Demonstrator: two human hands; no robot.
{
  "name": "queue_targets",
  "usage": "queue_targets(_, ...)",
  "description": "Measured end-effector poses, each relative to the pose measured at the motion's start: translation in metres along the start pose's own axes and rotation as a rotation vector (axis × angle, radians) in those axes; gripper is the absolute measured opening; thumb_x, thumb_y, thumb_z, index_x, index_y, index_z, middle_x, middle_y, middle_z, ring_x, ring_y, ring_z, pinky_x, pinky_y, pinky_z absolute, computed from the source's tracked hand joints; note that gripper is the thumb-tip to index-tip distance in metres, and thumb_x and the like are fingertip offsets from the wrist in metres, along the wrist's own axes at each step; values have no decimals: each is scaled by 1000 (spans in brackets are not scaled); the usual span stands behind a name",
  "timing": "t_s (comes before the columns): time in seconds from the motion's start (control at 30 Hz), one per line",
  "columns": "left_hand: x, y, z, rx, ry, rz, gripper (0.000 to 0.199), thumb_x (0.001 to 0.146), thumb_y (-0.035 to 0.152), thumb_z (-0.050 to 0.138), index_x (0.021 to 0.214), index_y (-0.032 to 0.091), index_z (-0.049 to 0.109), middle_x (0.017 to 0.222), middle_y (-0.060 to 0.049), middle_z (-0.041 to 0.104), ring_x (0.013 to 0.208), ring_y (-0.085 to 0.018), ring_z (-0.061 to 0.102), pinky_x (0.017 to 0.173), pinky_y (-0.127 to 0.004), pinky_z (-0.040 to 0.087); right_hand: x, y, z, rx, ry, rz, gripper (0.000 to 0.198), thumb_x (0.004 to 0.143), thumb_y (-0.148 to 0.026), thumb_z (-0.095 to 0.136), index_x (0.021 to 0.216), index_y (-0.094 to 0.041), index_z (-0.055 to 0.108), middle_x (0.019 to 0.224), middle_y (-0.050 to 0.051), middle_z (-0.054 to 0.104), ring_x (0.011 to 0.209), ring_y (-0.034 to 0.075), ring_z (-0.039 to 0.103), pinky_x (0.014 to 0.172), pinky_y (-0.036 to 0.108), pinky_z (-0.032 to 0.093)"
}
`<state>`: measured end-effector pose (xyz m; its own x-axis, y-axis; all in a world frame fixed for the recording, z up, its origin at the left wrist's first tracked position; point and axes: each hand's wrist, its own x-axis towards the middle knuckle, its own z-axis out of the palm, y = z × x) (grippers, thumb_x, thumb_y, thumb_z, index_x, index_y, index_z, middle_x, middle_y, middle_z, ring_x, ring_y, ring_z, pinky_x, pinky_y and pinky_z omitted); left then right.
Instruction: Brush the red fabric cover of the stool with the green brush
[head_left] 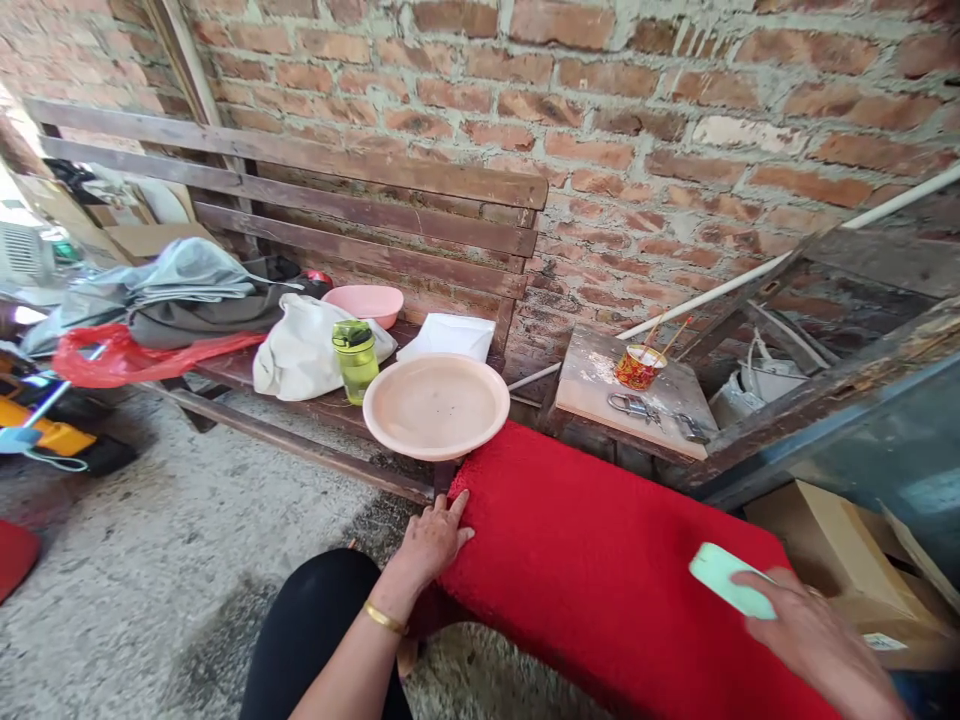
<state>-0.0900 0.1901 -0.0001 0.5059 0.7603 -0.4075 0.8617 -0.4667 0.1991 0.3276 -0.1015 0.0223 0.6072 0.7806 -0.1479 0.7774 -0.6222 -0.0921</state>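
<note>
Red cloth [600, 560] covers a long, low surface in front of me. My left hand [435, 540] lies at its near-left edge, fingers spread and touching the cloth, with nothing held. Over the right part of the cloth, my right hand [802, 625] is closed around a pale green oblong block [731, 580] with rounded ends. The block's underside is hidden, so I cannot tell whether it has bristles or meets the cloth. Beyond my left hand, a pale pink basin [437, 405] with a little liquid and a few dark specks sits by the cloth's far-left corner.
A wooden bench [300, 455] along the brick wall carries a green bottle [355, 360], a white bag [300, 350], a pink bowl [367, 303] and a red plastic bag [112, 352]. A small table [592, 385] holds a red tin [640, 367] and padlocks. A cardboard box [847, 560] stands right.
</note>
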Motion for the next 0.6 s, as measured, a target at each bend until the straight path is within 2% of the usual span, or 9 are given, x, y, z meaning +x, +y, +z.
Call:
queue_targets(0.07, -2, -1, -3, -9, -2, -20, 66, 98, 42, 43, 159, 26, 26, 151, -20, 47, 132, -32, 53, 106, -48, 42, 10, -85, -6, -43, -77, -59, 47, 67, -26, 58, 110, -37, 73, 112, 11, 65, 106, 32, 64, 93, 44, 47)
queue_targets(0.1, -3, -2, -4, -12, -2, -26, 66, 98, 42, 43, 159, 25, 26, 150, -20, 47, 133, -32, 52, 107, -48, 42, 14, -128, -7, -51, -93, -132, 50, 69, -24, 56, 116, -34, 71, 113, 10, 64, 109, 30, 62, 95, 41, 46)
queue_targets(0.2, -4, -7, -3, -12, -3, -24, 65, 98, 42, 42, 159, 25, 26, 148, -20, 49, 132, -31, 54, 107, -47, 42, 20, -245, -2, -22, -104, -322, 52, 71, -21, 54, 120, -29, 70, 114, 10, 62, 109, 28, 60, 98, 40, 42)
queue_targets(0.27, -3, -11, -2, -9, -11, -15, 64, 99, 42, 41, 159, 25, 26, 146, -19, 51, 130, -31, 55, 105, -46, 43, 22, -299, 9, 8, -108, -408, 52, 72, -21, 56, 121, -30, 70, 116, 10, 61, 112, 28, 58, 100, 40, 39)
queue_targets(0.33, -2, -13, -1, -5, -21, -7, 64, 99, 41, 40, 159, 25, 26, 144, -18, 53, 128, -31, 57, 103, -46, 45, 25, -329, 19, 25, -115, -450, 52, 73, -23, 58, 123, -33, 68, 120, 8, 61, 115, 28, 57, 101, 40, 37)
queue_targets(0.4, -1, -12, -1, 2, -28, -3, 64, 99, 41, 40, 159, 25, 26, 143, -18, 54, 126, -31, 58, 103, -47, 45, 27, -332, 26, 27, -125, -452, 53, 73, -23, 58, 124, -35, 67, 122, 7, 60, 115, 27, 57, 102, 39, 37)
queue_targets(0.47, -1, -11, -3, 6, -27, -5, 63, 99, 40, 40, 159, 25, 27, 143, -18, 54, 126, -31, 58, 103, -47, 45, 24, -309, 26, 17, -134, -423, 53, 72, -20, 58, 122, -33, 68, 120, 8, 61, 114, 27, 58, 101, 39, 37)
queue_targets(0.53, -2, -8, -4, 10, -22, -12, 63, 98, 39, 41, 158, 26, 28, 143, -18, 54, 127, -30, 58, 104, -46, 45, 18, -266, 23, -5, -137, -363, 54, 70, -17, 56, 121, -30, 69, 116, 8, 62, 112, 27, 59, 100, 39, 38)
queue_targets(0.6, -3, -6, -6, 14, -17, -20, 63, 98, 39, 43, 158, 26, 28, 143, -18, 54, 126, -30, 58, 103, -46, 46, 9, -206, 19, -20, -129, -273, 55, 69, -14, 54, 120, -29, 70, 114, 8, 64, 111, 26, 61, 99, 37, 41)
